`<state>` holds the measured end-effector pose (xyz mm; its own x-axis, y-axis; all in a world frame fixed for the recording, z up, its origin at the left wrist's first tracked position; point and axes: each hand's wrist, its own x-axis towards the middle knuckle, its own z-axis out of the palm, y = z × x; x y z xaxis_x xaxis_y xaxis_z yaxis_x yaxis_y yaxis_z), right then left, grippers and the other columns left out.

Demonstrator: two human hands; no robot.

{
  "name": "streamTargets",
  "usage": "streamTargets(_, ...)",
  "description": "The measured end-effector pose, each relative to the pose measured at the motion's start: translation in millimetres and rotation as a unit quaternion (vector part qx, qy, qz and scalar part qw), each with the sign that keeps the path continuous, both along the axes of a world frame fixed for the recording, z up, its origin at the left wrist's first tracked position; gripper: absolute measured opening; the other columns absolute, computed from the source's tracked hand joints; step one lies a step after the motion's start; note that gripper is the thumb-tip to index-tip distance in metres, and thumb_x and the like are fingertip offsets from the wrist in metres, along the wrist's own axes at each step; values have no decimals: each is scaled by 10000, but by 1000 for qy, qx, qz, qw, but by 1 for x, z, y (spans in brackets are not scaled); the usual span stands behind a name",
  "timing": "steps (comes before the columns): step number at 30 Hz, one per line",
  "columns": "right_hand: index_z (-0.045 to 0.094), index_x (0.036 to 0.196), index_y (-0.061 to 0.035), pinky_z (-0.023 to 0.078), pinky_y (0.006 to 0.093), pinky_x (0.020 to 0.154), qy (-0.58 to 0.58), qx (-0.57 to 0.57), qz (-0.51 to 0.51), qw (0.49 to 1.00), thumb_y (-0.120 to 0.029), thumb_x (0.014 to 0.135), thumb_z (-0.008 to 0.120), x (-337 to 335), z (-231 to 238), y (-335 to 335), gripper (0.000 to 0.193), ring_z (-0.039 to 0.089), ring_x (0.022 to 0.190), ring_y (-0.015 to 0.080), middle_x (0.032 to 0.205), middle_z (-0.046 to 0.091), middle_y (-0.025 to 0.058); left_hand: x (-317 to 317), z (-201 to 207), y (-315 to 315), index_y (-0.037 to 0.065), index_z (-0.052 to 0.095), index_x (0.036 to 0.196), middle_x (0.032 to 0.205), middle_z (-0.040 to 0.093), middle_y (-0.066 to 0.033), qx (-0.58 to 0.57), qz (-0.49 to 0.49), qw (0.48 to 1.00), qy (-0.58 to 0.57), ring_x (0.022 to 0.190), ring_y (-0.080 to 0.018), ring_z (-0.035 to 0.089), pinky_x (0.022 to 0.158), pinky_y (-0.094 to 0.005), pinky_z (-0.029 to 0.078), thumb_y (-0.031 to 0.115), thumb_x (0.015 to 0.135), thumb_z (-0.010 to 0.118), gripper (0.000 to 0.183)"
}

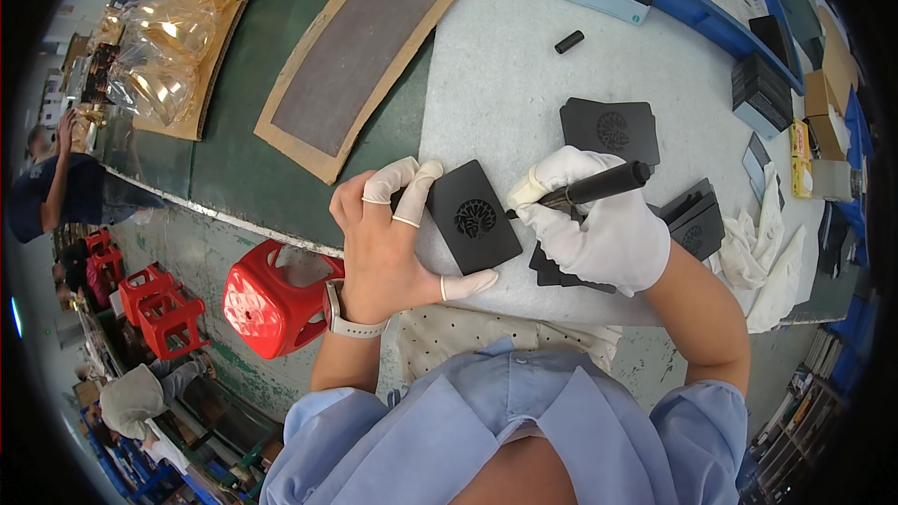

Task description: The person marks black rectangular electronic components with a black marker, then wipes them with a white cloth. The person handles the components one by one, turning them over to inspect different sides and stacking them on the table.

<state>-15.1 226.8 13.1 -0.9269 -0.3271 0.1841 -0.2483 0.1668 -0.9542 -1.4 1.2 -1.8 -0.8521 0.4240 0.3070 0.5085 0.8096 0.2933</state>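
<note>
My left hand (382, 229), with pale finger cots on thumb and two fingers, holds a flat black card (477, 248) by its edges on the white work surface. A round tree-like emblem marks the card's face. In a white glove, my right hand (608, 234) grips a black marker pen (603, 183), its tip close to the card's right edge; whether it touches, I cannot tell. Beyond that hand lies a stack of similar black cards (613, 129). More black cards (697, 223) lie to its right, and others (561, 271) are partly hidden beneath it. A black pen cap (569, 41) lies farther off.
A blue tray (697, 21) with boxes stands at the far right, near small black boxes (760, 93). White gloves (762, 248) lie on the right. A cardboard sheet with a dark panel (365, 56) lies left. Red stools (271, 304) and other people are beyond the table edge.
</note>
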Motion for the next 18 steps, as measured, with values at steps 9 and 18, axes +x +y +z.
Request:
streamTargets(9,599,902,-38,540,285,597,45,11,6,999,-42,795,642,-2,-3,0,116,682,666,189,751,668,102,0,1,0,23,588,1209,1125,514,-158,0,-1,1000,-4,1065,-351,424,962,-471,311,656,426,797,1028)
streamTargets(18,602,906,-34,544,279,609,-21,30,3,999,-60,799,654,0,5,2,122,679,660,185,751,671,101,0,1,-1,25,588,1210,1119,517,-152,4,-1,1000,-2,1062,-346,429,960,-461,314,651,428,800,1024)
